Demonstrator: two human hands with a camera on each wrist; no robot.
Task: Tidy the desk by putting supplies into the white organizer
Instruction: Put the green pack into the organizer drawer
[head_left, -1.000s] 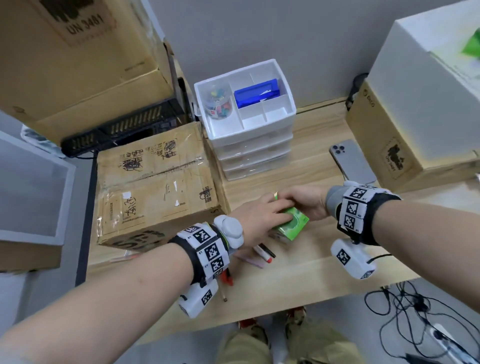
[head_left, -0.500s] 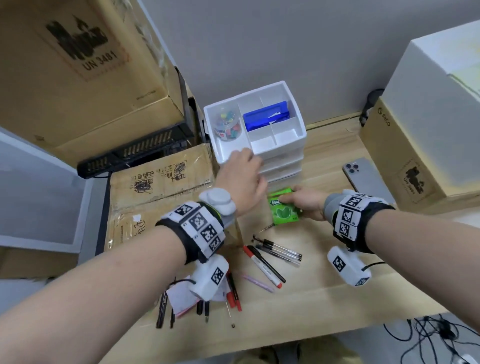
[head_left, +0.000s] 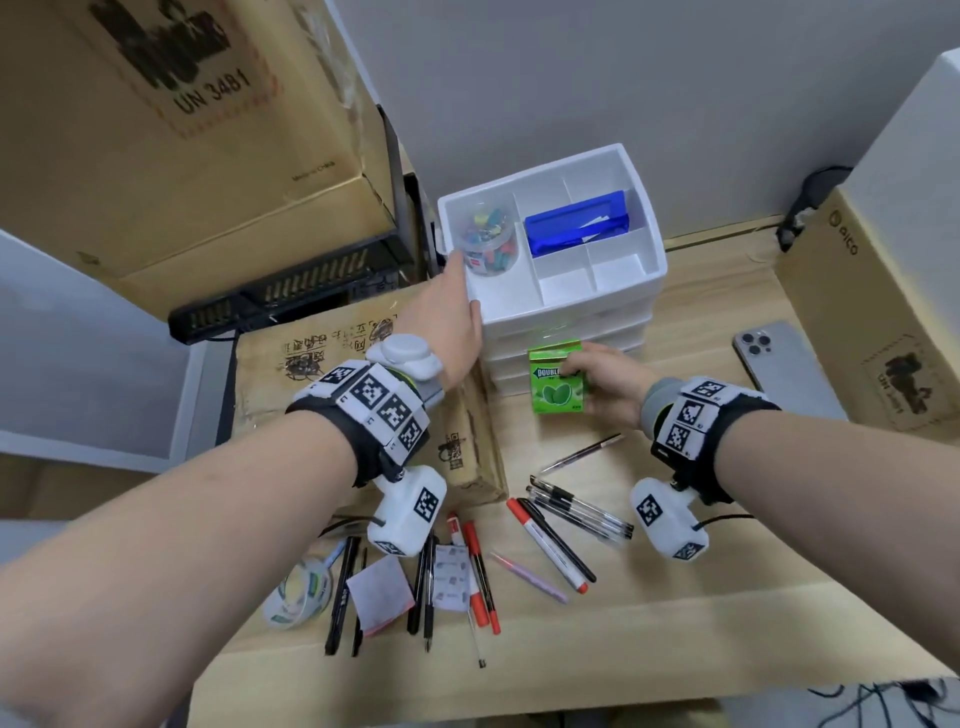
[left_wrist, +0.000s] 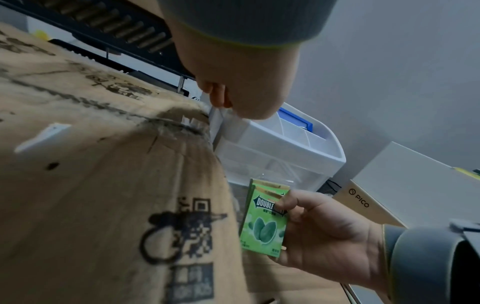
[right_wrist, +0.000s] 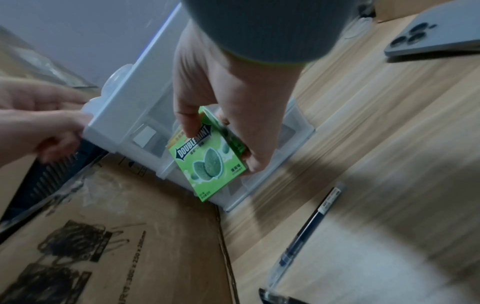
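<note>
Organizer (head_left: 613, 296): white, with stacked clear drawers below a divided top tray; stands at the back of the wooden desk (head_left: 701, 613) against the wall. Tray contents: tub of coloured clips (head_left: 488, 241) in the left compartment; blue box (head_left: 576, 223) in the rear middle compartment.

Left hand (head_left: 449, 317): on the organizer's left front corner, fingers laid along the left rim, thumb at the front edge. The left wrist view shows fingertips bent over the rim (left_wrist: 221, 96).

Right hand (head_left: 608, 382): holds a green gum box (head_left: 557, 382) upright, thumb on the printed face, fingers behind. Box sits just in front of the drawers; whether it touches the desk cannot be told.

Pens (head_left: 576, 506): black ones in a loose bunch on the desk, near the front of the gum box. Red markers (head_left: 480, 577) and more black pens lie scattered nearer the desk's front edge.

Tape roll (head_left: 298, 592): front left of the desk.

Paper slips (head_left: 379, 595): among the markers.

Phone (head_left: 784, 369): face down, right of the organizer.

Cardboard box (head_left: 332, 364): flat, left of the organizer, touching it.
</note>
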